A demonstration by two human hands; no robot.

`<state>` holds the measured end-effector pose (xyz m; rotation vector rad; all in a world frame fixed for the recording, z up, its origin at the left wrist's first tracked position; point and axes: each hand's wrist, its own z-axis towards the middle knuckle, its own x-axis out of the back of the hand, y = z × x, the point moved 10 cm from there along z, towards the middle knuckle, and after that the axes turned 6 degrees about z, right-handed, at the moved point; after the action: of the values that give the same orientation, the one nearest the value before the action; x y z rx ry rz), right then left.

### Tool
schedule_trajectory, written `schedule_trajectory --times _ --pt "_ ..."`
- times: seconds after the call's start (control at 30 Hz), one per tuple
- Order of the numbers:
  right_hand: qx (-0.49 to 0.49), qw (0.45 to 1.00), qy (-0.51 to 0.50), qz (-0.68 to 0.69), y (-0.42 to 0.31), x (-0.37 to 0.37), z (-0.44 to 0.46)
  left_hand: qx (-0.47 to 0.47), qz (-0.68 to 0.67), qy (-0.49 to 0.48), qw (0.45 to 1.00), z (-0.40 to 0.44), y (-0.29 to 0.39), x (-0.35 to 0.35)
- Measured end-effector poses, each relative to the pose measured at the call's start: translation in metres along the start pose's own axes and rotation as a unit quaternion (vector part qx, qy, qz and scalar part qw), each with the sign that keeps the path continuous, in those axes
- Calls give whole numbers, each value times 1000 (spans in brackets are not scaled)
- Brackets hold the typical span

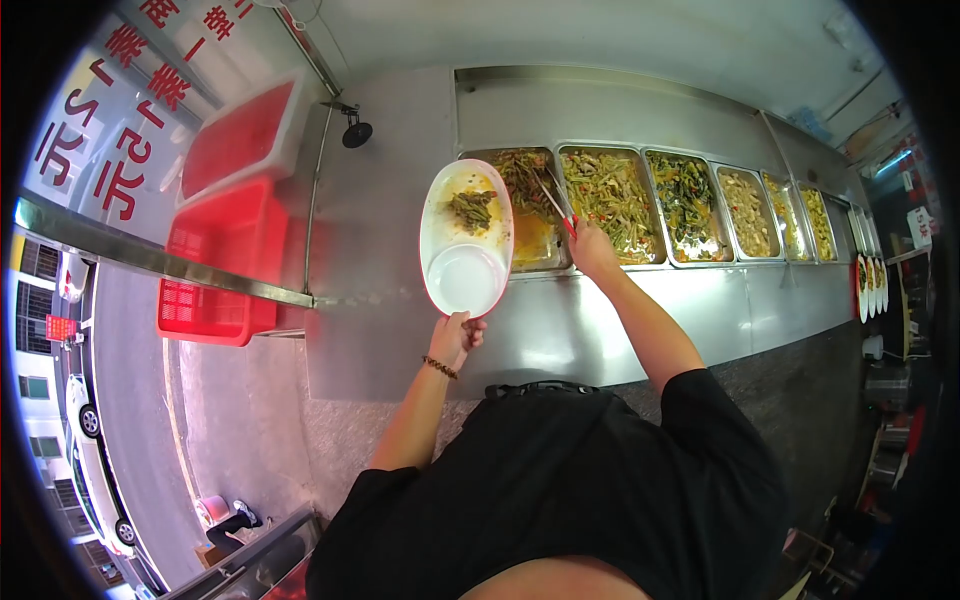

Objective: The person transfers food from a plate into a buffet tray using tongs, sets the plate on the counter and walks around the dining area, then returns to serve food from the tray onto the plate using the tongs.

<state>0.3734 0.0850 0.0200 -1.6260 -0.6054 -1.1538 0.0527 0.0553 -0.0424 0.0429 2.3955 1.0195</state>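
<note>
My left hand (460,336) grips the near end of an oval white plate (432,215) with a red rim. A small white bowl (466,279) sits on the plate's near part, and a portion of dark green food (472,211) lies beyond it. My right hand (592,247) is closed around red-handled metal tongs (556,203). The tongs' tips reach into the leftmost tray (523,190), over dark green vegetables with oily liquid at the near side. To its right is a tray of light green strips with meat (606,200).
More food trays (690,205) continue rightward along the steel counter (385,240). Red baskets (225,262) stand at the left beside a metal frame. Several filled plates (872,285) are at the far right. A seated person's leg (232,525) shows at lower left.
</note>
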Motion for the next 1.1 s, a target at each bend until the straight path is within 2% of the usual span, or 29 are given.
schedule_trajectory --times 0.17,0.33,0.4,0.43,0.6,0.7,0.87,0.9,1.1 --pt "45 997 54 43 -15 44 -11 10 16 -16 1000 21 -5 -12" --pt "42 996 46 65 -60 85 -44 10 33 -41 999 34 -4 -23" --pt "62 993 41 89 -72 88 -56 10 34 -50 998 37 -3 -29" --pt "110 988 49 98 -77 83 -60 8 35 -55 998 36 -2 -32" --pt "96 992 -2 82 -83 57 -75 13 42 -57 997 34 -1 -39" --pt "40 995 -51 76 -82 55 -79 8 43 -61 997 28 1 -43" --pt "41 996 -46 63 -86 66 -82 -6 40 -58 997 25 1 -42" --pt "84 994 -10 73 -96 76 -85 -4 44 -59 997 24 1 -41" --pt "106 990 7 93 -112 99 -92 -6 49 -48 998 13 8 -33"
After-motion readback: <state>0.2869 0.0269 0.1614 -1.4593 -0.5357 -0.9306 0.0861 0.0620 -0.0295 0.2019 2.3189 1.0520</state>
